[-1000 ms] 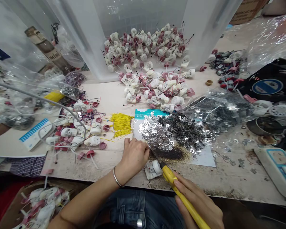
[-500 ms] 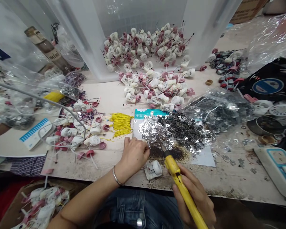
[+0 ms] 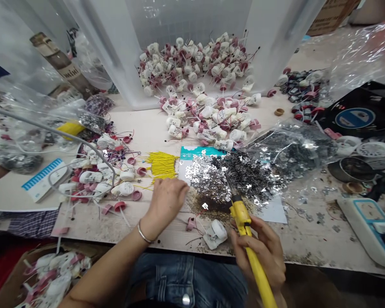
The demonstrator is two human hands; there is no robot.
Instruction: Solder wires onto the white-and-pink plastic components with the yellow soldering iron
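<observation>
In my right hand (image 3: 263, 252) is a yellow soldering iron (image 3: 244, 218), its metal tip pointing away from me into the pile of small metal plates (image 3: 208, 175). My left hand (image 3: 168, 199) is closed, its fingers curled together just in front of the bundle of yellow wires (image 3: 162, 164); whatever they may hold is hidden. On the table between my hands lies a white plastic housing (image 3: 215, 234). Beside it is a small pink cap (image 3: 191, 223) with thin wires. Brown residue (image 3: 211, 204) covers the surface near the iron.
White and pink wired parts (image 3: 211, 117) spill from a translucent bin (image 3: 125, 77) at the back. More parts (image 3: 96, 177) lie at left under a grey cable (image 3: 80, 139). A plastic bag of metal pieces (image 3: 295, 147), a fan (image 3: 356, 115) and a white-blue device (image 3: 368, 231) are at right.
My left hand has moved left, away from the metal pile toward the yellow wires. The iron's tip has shifted right. The white housing has moved right, and the pink cap now shows beside it.
</observation>
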